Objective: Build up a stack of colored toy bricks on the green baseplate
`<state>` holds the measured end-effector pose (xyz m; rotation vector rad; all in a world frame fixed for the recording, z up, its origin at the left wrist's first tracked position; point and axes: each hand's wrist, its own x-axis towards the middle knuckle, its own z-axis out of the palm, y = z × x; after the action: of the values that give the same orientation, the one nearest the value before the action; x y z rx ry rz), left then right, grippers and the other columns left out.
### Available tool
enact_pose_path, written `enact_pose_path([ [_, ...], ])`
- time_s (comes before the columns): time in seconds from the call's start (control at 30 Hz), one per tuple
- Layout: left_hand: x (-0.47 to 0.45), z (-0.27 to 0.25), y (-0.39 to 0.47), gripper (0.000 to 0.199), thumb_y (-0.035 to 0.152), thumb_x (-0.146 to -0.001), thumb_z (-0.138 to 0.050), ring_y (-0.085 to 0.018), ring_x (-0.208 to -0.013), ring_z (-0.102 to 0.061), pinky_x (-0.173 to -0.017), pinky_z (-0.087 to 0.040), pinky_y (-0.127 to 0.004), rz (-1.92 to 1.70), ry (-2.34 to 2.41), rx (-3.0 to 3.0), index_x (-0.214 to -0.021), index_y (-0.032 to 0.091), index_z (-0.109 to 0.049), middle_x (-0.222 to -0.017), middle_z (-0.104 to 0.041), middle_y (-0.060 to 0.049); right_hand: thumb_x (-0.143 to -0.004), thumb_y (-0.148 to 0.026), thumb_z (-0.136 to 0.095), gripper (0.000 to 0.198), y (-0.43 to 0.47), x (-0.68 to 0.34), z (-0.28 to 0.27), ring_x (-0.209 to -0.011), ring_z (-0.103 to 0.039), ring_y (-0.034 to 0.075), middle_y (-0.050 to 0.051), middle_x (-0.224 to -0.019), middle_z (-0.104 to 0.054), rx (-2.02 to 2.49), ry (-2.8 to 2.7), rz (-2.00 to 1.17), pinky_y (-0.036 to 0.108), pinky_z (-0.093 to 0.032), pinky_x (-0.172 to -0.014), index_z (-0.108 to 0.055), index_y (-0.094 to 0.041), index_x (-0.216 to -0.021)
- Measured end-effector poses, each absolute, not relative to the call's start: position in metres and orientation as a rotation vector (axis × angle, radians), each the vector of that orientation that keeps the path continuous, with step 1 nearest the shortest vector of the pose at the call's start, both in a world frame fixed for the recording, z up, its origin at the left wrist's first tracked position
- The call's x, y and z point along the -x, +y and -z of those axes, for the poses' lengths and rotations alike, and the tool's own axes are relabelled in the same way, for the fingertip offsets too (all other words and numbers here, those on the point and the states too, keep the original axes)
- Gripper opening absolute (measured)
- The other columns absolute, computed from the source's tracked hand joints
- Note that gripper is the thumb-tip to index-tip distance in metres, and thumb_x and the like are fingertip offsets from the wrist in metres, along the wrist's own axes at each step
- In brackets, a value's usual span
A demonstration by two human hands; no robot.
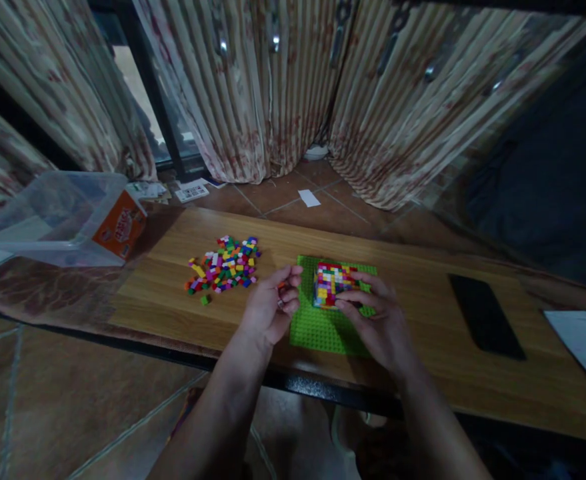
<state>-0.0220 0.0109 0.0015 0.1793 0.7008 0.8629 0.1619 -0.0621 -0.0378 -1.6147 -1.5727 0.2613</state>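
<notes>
Head: two hands; one touching one brick block; one baseplate.

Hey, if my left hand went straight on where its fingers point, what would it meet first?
Probably the left side of the colourful brick block on the green board; depth is unclear, so your left hand might pass above it toward your right hand.

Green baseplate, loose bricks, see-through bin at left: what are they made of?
Green studded baseplate: likely molded plastic; regular stud grid, uniform color. Finish looks satin, though dim light leaves that open.
Loose toy bricks: probably hard plastic; small blocky shapes in solid bright colors. Too small to judge gloss.
Bin: seems clear plastic, fairly glossy; see-through walls, pale highlights along the rim.
</notes>
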Motion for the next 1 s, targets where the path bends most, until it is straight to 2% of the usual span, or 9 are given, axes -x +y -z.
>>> enact_pose_path([
  [0.37, 0.021, 0.003, 0.011, 0.007, 0.013, -0.081, -0.058, 0.000, -0.039, -0.032, -0.034, -0.022, -0.011, -0.853, 0.675, -0.191, -0.079, 0.009, -0.063, -0.060, -0.048, 0.003, -0.076, -0.028, -0.071, 0.005, -0.058, -0.153, 0.040, -0.111, -0.057, 0.025, 0.005, -0.116, -0.062, 1.646, -1.402, -0.309, 0.049, -0.041, -0.098, -0.071, -0.025, -0.072],
  [0.53, 0.019, 0.005, 0.010, 0.011, 0.013, -0.083, -0.056, 0.000, -0.039, -0.034, -0.034, -0.024, -0.011, -0.860, 0.682, -0.197, -0.078, 0.008, -0.064, -0.059, -0.050, 0.003, -0.078, -0.028, -0.069, 0.008, -0.059, -0.150, 0.043, -0.111, -0.056, 0.025, 0.005, -0.116, -0.061, 1.647, -1.386, -0.301, 0.049, -0.041, -0.097, -0.070, -0.025, -0.071],
  [0.63, 0.017, 0.003, 0.009, 0.017, 0.019, -0.085, -0.056, -0.002, -0.041, -0.039, -0.036, -0.030, -0.012, -0.868, 0.649, -0.192, -0.079, 0.007, -0.066, -0.061, -0.056, 0.000, -0.079, -0.027, -0.066, 0.009, -0.060, -0.147, 0.045, -0.109, -0.057, 0.025, 0.005, -0.113, -0.062, 1.647, -1.406, -0.246, 0.048, -0.041, -0.097, -0.070, -0.024, -0.072],
  [0.7, 0.016, 0.001, 0.008, 0.024, 0.027, -0.087, -0.055, -0.005, -0.046, -0.048, -0.042, -0.040, -0.014, -0.854, 0.610, -0.175, -0.081, 0.007, -0.067, -0.066, -0.062, -0.004, -0.081, -0.027, -0.065, 0.009, -0.061, -0.146, 0.047, -0.108, -0.057, 0.025, 0.006, -0.113, -0.062, 1.639, -1.424, -0.208, 0.048, -0.042, -0.096, -0.070, -0.025, -0.073],
  [0.8, 0.014, -0.002, 0.005, 0.035, 0.036, -0.090, -0.050, -0.013, -0.067, -0.064, -0.062, -0.054, -0.022, -0.816, 0.553, -0.144, -0.091, 0.006, -0.068, -0.082, -0.070, -0.012, -0.083, -0.028, -0.063, 0.010, -0.062, -0.146, 0.049, -0.109, -0.056, 0.025, 0.005, -0.114, -0.062, 1.629, -1.447, -0.184, 0.049, -0.042, -0.096, -0.070, -0.025, -0.077],
  [0.9, 0.012, -0.004, 0.001, 0.045, 0.043, -0.091, -0.047, -0.021, -0.090, -0.068, -0.082, -0.054, -0.030, -0.787, 0.494, -0.148, -0.103, 0.004, -0.066, -0.101, -0.070, -0.018, -0.084, -0.029, -0.062, 0.010, -0.064, -0.148, 0.049, -0.110, -0.056, 0.025, 0.005, -0.115, -0.061, 1.628, -1.469, -0.193, 0.050, -0.043, -0.096, -0.071, -0.026, -0.079],
  [1.0, 0.010, -0.004, 0.000, 0.052, 0.047, -0.091, -0.044, -0.025, -0.103, -0.065, -0.092, -0.050, -0.034, -0.774, 0.463, -0.165, -0.110, 0.003, -0.063, -0.111, -0.067, -0.021, -0.084, -0.031, -0.063, 0.010, -0.066, -0.149, 0.043, -0.109, -0.058, 0.024, 0.006, -0.114, -0.062, 1.583, -1.427, -0.198, 0.048, -0.045, -0.096, -0.072, -0.026, -0.082],
])
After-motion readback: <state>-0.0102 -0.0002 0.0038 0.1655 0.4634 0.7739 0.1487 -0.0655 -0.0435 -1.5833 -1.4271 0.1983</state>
